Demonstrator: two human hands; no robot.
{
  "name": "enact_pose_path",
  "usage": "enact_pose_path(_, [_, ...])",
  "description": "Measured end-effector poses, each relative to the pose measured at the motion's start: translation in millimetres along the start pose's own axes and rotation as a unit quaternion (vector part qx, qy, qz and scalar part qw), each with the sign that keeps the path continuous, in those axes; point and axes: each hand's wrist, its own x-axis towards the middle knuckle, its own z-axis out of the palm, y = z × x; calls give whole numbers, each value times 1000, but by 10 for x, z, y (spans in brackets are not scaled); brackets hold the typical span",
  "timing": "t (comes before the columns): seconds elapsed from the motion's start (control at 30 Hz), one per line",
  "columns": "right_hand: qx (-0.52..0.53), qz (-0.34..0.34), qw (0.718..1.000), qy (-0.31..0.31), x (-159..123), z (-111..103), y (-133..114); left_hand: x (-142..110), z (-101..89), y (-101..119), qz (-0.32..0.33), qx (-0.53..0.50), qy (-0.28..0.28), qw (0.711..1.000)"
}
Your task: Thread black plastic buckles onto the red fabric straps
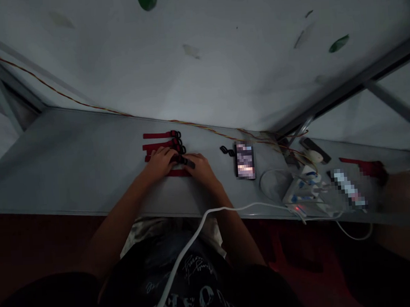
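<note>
Hands point(161, 162) holding black buckle point(180, 159), flat red strap point(178, 172)

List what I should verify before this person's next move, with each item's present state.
1. Left grip and right grip both at the dark piece: ok.
2. Dark piece joined to the nearest red strap: cannot tell, fingers hide it.
3. Farthest red strap clear of the fingers: ok.
4. Loose black buckles clear of both grips: ok, beside the phone.
5. White cable off the right forearm: cannot tell, they overlap in view.
</note>
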Motion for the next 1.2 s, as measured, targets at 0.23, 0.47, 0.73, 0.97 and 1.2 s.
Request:
enact_pose_path(0.23, [59,-22,998,22,15,30,35,0,-24,-53,5,-108,-9,994])
enact_pose_path(0.47, [337,56,937,74,-83,-114,-231,-41,-408,165,20,-273,38,961])
enact_pose_path(0.73, [620,159,759,119,-369,-173,-770,-392,-694,544,145,-216,215,941])
enact_pose_path(0.97, [696,214,685,39,-519,-197,-929,-522,-654,660,168,-240,253,922])
enact_pose_path(1.2, [692,238,680,-46,-616,-266,-855,-547,-629,701,184,-312,224,905])
